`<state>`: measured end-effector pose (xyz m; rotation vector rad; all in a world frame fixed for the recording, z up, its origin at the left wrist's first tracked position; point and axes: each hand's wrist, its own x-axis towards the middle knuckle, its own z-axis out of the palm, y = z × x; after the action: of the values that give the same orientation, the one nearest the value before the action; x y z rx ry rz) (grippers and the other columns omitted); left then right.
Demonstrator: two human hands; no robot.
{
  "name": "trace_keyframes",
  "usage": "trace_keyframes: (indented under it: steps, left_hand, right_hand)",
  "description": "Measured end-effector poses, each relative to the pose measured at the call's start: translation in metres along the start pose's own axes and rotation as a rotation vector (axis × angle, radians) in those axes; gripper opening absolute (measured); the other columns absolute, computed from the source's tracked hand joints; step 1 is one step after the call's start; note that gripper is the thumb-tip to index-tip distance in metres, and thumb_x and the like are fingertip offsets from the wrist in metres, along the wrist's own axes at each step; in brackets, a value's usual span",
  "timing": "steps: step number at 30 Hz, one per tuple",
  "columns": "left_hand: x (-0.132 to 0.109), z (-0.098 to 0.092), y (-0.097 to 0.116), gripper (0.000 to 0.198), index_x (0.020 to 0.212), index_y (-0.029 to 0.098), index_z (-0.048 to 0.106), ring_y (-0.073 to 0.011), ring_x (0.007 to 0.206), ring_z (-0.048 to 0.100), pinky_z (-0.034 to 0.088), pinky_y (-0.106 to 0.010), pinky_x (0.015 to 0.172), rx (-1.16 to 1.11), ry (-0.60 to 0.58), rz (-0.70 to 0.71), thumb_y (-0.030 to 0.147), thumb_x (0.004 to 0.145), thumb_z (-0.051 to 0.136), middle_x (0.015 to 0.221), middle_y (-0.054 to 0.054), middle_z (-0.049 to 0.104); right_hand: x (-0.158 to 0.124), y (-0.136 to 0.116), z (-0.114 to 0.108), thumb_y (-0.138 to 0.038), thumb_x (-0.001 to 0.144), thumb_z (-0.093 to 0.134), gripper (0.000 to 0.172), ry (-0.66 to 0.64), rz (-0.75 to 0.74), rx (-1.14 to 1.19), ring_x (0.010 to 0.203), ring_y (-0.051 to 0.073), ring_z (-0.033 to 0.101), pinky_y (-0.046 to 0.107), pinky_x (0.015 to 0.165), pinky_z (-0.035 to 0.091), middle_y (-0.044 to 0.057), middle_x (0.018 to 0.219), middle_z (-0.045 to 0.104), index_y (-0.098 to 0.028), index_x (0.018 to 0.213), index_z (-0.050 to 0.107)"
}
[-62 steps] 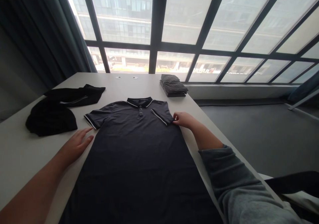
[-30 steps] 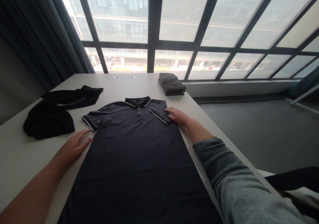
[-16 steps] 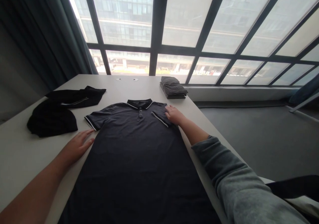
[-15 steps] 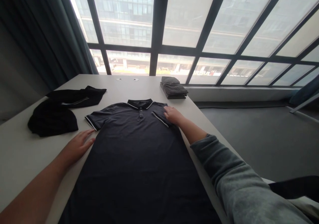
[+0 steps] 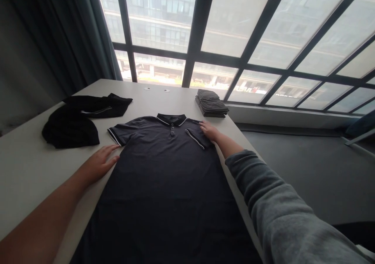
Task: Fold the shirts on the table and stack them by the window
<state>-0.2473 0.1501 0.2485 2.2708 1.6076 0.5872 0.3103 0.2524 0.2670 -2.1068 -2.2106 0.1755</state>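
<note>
A dark grey polo shirt (image 5: 172,178) lies spread face up, its black collar with white trim toward the window. The right-hand sleeve is folded inward over the chest; the left-hand sleeve points outward. My right hand (image 5: 209,131) rests flat on that folded sleeve near the shoulder, fingers extended. Beside the shirt's left edge, my left hand (image 5: 101,163) lies with fingers stretched out, fingertips at the left sleeve's cuff and thumb at the side seam. Neither hand grips the fabric.
A white table (image 5: 23,170) carries everything. At the far left is a crumpled black garment (image 5: 73,127). Folded striped clothing (image 5: 211,103) is stacked at the far right edge. Large windows (image 5: 164,25) stand behind, with a dark curtain (image 5: 58,33) on the left.
The whole view has shifted and tilted slightly, so things appear a little further right. Both hands keep about the same places on and beside the polo shirt.
</note>
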Motion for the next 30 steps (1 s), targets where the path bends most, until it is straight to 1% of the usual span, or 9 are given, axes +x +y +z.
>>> trace_keyframes:
  steps: [4,7,9,12,17,21,24,27,30]
  left_hand:
    - [-0.001,-0.001,0.003,0.080,0.144,0.011,0.061,-0.0340,0.140,0.056,0.039,-0.048,0.124,-0.018,-0.009,0.003,0.068,0.092,0.040,0.149,-0.019,0.061]
    - [-0.001,-0.001,0.003,0.080,0.143,0.012,0.061,-0.0341,0.140,0.056,0.040,-0.048,0.123,-0.022,-0.007,0.013,0.069,0.092,0.041,0.148,-0.019,0.062]
    - [-0.001,-0.001,0.003,0.080,0.143,0.012,0.061,-0.0343,0.140,0.056,0.040,-0.048,0.123,-0.020,-0.009,0.016,0.070,0.091,0.042,0.148,-0.018,0.062]
    - [-0.001,-0.001,0.004,0.082,0.143,0.010,0.061,-0.0351,0.140,0.055,0.038,-0.050,0.124,-0.017,-0.015,0.008,0.069,0.091,0.041,0.149,-0.019,0.061]
    - [0.000,-0.001,0.004,0.084,0.146,0.010,0.059,-0.0349,0.141,0.055,0.038,-0.049,0.124,-0.001,-0.029,0.000,0.070,0.090,0.039,0.150,-0.020,0.060]
    - [0.000,-0.003,0.003,0.084,0.146,0.010,0.059,-0.0351,0.141,0.055,0.039,-0.048,0.123,0.015,-0.029,-0.009,0.070,0.091,0.038,0.151,-0.020,0.060]
    - [0.000,-0.003,0.003,0.084,0.146,0.009,0.059,-0.0353,0.142,0.054,0.038,-0.048,0.124,0.010,-0.036,-0.017,0.069,0.091,0.038,0.152,-0.021,0.059]
    - [0.001,-0.001,0.002,0.086,0.147,0.007,0.058,-0.0350,0.143,0.053,0.037,-0.048,0.125,-0.003,-0.044,-0.014,0.069,0.090,0.038,0.152,-0.022,0.058]
    - [0.001,0.002,-0.001,0.084,0.147,0.008,0.058,-0.0349,0.142,0.054,0.037,-0.049,0.125,-0.002,-0.036,0.008,0.069,0.091,0.039,0.152,-0.021,0.059]
  right_hand:
    - [-0.022,0.013,-0.020,-0.021,0.105,0.045,0.047,0.113,-0.081,-0.021,0.144,0.023,0.051,0.033,0.123,0.036,0.015,0.156,0.057,-0.013,0.150,0.060]
    - [-0.053,0.013,-0.021,-0.021,0.101,0.055,0.032,0.086,-0.150,-0.046,0.117,0.023,0.067,0.031,0.108,0.047,0.012,0.130,0.071,-0.017,0.127,0.075]
    - [-0.076,0.008,-0.015,-0.020,0.098,0.060,0.026,0.054,-0.178,-0.065,0.104,0.022,0.069,0.029,0.098,0.049,0.010,0.116,0.074,-0.018,0.117,0.077]
    - [-0.105,0.000,-0.005,-0.022,0.098,0.062,0.023,0.079,-0.142,-0.079,0.098,0.021,0.069,0.028,0.089,0.049,0.009,0.110,0.074,-0.018,0.117,0.076]
    - [-0.131,-0.005,0.001,-0.025,0.100,0.061,0.026,0.130,-0.085,-0.105,0.104,0.022,0.069,0.027,0.093,0.048,0.011,0.114,0.071,-0.018,0.121,0.075]
    - [-0.131,-0.002,-0.007,-0.023,0.100,0.057,0.034,0.070,-0.121,-0.132,0.107,0.023,0.070,0.028,0.097,0.049,0.011,0.119,0.072,-0.018,0.129,0.075]
    - [-0.120,0.001,-0.018,-0.018,0.096,0.056,0.036,-0.015,-0.127,-0.145,0.106,0.023,0.071,0.028,0.095,0.051,0.010,0.119,0.075,-0.021,0.123,0.080]
    - [-0.094,-0.003,-0.027,-0.018,0.097,0.053,0.037,-0.019,-0.070,-0.134,0.115,0.024,0.070,0.028,0.102,0.049,0.011,0.126,0.075,-0.020,0.122,0.080]
    - [-0.057,-0.013,-0.026,-0.024,0.103,0.046,0.045,0.016,0.015,-0.107,0.132,0.026,0.062,0.031,0.112,0.044,0.016,0.143,0.068,-0.015,0.140,0.069]
